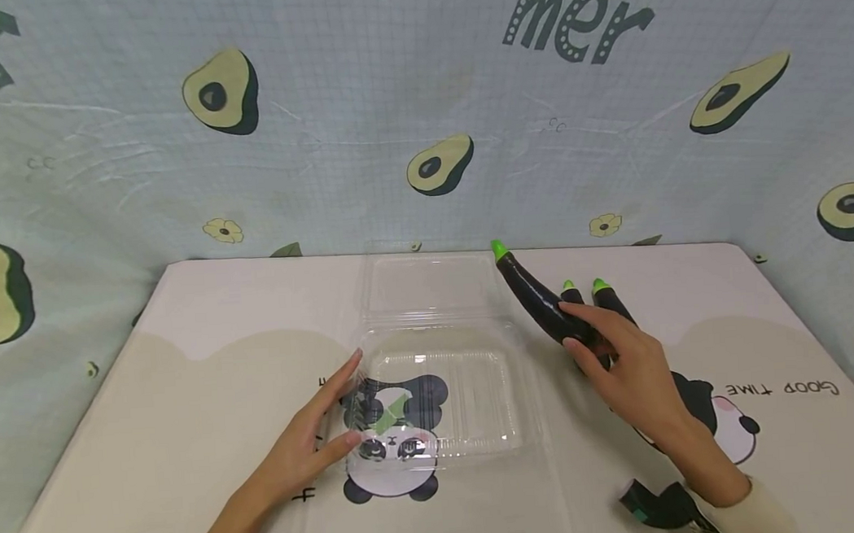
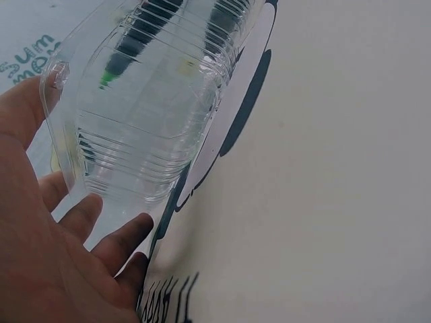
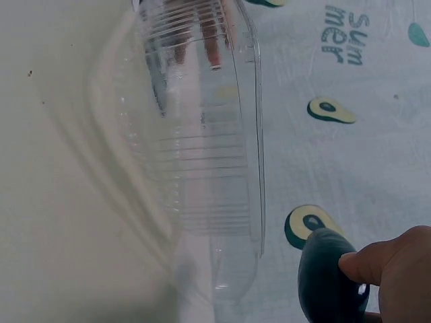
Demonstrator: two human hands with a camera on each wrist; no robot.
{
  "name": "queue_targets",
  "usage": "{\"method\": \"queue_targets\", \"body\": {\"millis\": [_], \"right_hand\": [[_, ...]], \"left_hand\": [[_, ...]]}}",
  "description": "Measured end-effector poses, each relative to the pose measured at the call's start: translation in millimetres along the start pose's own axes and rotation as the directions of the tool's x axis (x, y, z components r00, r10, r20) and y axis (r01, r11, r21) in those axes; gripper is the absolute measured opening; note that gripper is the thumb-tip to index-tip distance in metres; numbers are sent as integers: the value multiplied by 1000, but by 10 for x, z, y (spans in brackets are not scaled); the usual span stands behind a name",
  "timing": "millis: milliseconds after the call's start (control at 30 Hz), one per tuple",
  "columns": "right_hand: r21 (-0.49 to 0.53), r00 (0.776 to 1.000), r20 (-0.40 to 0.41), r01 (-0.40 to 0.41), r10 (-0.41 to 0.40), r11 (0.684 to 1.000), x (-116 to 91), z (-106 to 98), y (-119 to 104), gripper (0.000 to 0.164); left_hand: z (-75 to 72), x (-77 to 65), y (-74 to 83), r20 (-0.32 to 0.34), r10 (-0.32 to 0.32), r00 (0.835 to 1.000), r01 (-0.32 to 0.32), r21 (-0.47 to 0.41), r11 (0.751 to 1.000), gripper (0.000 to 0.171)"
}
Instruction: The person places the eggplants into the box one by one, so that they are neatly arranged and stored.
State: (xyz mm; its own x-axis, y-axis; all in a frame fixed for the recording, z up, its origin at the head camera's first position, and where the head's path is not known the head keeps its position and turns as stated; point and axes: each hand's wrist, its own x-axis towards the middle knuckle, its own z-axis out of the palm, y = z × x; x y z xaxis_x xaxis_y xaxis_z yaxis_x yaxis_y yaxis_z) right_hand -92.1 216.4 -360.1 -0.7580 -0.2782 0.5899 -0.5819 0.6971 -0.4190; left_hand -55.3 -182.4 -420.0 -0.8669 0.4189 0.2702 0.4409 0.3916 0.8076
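A clear plastic clamshell container (image 1: 472, 402) lies with its lid folded back toward the far side of the table. My left hand (image 1: 313, 436) rests against the container's left side with fingers spread; in the left wrist view the thumb touches the rim of the container (image 2: 148, 121). To the right of it, my right hand (image 1: 627, 368) grips a dark eggplant (image 1: 535, 296) with a bright green tip, held raised and slanting toward the far left. The right wrist view shows the thumb pressed on the eggplant (image 3: 330, 276). Two more eggplants (image 1: 612, 300) lie partly hidden behind the right hand.
The table (image 1: 223, 409) has a printed cover with panda figures and lettering. A curtain (image 1: 330, 126) with avocado prints hangs behind it. Black straps with small devices (image 1: 662, 505) sit at both wrists.
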Motion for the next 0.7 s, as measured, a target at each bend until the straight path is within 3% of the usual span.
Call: {"method": "queue_targets", "body": {"millis": [333, 700], "right_hand": [[107, 994, 107, 22, -34, 994, 112, 6, -71, 56], [187, 965, 213, 116, -156, 975, 224, 91, -129, 53]], "left_hand": [[0, -1, -1, 1, -4, 1000, 4, 0, 1000, 82], [0, -2, -29, 11, -6, 1000, 6, -9, 1000, 82]]}}
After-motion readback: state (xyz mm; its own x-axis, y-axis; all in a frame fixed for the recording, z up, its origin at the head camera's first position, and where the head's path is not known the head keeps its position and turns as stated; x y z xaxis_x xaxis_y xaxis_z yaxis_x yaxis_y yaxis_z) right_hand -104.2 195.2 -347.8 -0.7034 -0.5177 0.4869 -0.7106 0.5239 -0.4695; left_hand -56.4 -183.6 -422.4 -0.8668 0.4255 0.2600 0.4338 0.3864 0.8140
